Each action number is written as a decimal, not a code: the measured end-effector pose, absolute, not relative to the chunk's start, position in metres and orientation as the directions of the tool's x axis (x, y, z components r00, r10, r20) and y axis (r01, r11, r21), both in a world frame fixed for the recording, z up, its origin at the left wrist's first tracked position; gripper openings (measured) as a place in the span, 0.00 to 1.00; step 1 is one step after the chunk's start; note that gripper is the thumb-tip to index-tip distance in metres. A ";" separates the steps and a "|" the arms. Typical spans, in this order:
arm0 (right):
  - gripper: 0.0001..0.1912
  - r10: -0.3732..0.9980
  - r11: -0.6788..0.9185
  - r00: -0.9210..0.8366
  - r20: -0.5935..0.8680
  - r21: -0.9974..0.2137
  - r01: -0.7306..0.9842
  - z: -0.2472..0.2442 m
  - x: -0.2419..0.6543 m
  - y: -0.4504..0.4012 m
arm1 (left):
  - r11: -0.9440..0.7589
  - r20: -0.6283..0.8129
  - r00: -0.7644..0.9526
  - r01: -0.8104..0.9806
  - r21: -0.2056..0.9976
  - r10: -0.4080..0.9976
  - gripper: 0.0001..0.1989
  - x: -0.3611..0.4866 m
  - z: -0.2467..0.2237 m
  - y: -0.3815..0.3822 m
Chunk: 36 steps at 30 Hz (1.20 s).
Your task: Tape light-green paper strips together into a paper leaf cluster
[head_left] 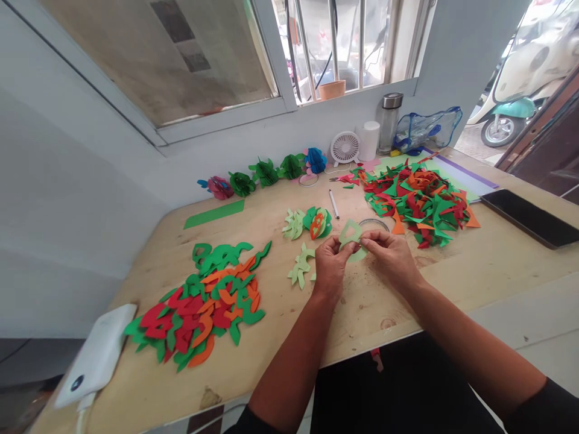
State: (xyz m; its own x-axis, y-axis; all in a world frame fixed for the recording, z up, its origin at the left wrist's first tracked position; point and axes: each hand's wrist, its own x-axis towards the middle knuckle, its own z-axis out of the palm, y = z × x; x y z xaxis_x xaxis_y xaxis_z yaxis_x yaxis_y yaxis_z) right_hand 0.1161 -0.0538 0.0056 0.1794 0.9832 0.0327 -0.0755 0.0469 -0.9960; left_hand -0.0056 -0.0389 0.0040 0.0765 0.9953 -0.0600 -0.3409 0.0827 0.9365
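A: What is being gripped, and where is it held?

B: A pale green paper cut-out (349,230) is pinched between the fingertips of the left hand (332,262) and those of the right hand (391,253), and it is held up over the bench (266,337). The fingers of both hands are closed on it; whether more than 1 layer is held cannot be told

A: What can be judged done?

B: Much cutting can be judged done, since a heap of red, orange and green paper offcuts (423,196) is gathered beyond the right hand, while a pile of red, orange and green cut-outs (194,316) is kept well apart, at the left. Along the wall, 5 folded paper ornaments (265,173) are lined up: 3 green, 1 pink and 1 blue. Beyond the left hand, a pale green paper cluster (294,224) and a green-and-orange paper cluster (318,223) are set side by side

A: And what is left?

B: The held cut-out can be judged unfinished, as it is gripped by both hands. Loose pale green cut-outs (299,265) are left just beside the left hand, and the multicoloured pile is touched by neither hand. A white pen (333,205) is left lying beyond them. How large a share is left cannot be told
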 end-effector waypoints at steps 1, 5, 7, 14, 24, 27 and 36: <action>0.13 0.983 0.051 0.181 0.037 -0.996 -0.075 0.005 0.116 -0.054 | 0.076 -0.053 0.075 -0.343 0.936 0.996 0.10 -0.005 0.004 -0.039; 0.12 0.977 0.056 0.207 0.047 -0.998 -0.037 0.002 0.116 -0.053 | 0.057 -0.033 0.075 -0.341 0.938 0.997 0.11 -0.005 0.002 -0.039; 0.11 0.975 0.058 0.216 0.051 -0.998 -0.024 0.002 0.115 -0.053 | 0.051 -0.029 0.068 -0.345 0.937 0.997 0.12 -0.004 0.002 -0.040; 0.11 0.976 0.072 0.206 0.069 -0.997 -0.003 0.003 0.113 -0.055 | 0.010 0.000 0.026 -0.370 0.929 1.000 0.15 -0.003 0.000 -0.039; 0.10 0.967 0.116 0.207 0.147 -0.981 0.153 0.000 0.112 -0.057 | -0.042 0.030 -0.039 -0.343 0.938 0.999 0.14 -0.001 0.000 -0.041; 0.10 0.934 0.196 0.234 0.271 -0.934 0.300 0.000 0.111 -0.059 | -0.054 0.037 -0.056 -0.348 0.936 0.998 0.13 -0.001 0.001 -0.041; 0.06 0.837 0.367 0.182 0.517 -0.775 0.514 -0.002 0.110 -0.060 | -0.052 0.027 -0.069 -0.379 0.924 0.997 0.14 -0.001 0.005 -0.041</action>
